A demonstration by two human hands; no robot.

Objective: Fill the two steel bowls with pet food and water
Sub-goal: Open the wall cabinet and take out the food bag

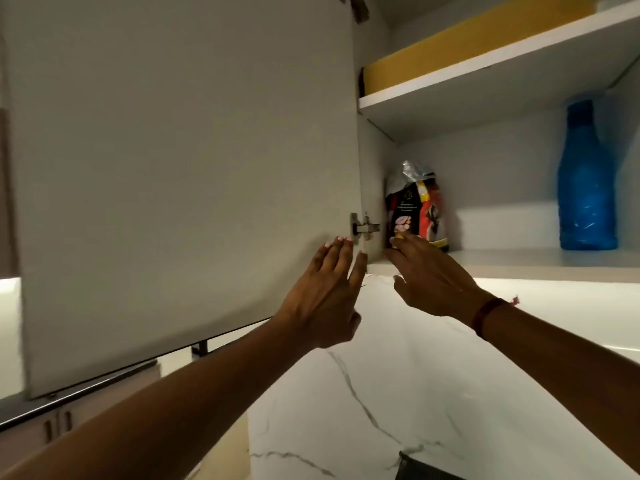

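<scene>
A pet food bag (417, 211), black, red and yellow with a crumpled silver top, stands upright at the left end of the lower shelf in an open wall cabinet. My right hand (427, 275) reaches up with fingers apart, its fingertips just touching the bag's bottom edge. My left hand (329, 292) lies flat and open against the lower corner of the swung-open cabinet door (180, 174), beside the hinge (363, 227). A blue plastic bottle (585, 181) stands on the same shelf at the right. No steel bowls are in view.
A yellow box (460, 50) lies on the upper shelf (485, 64). Below the cabinet runs a white marble-patterned wall (381, 393), lit by a strip under the cabinet. Lower cabinets with handles (57, 427) show at the bottom left.
</scene>
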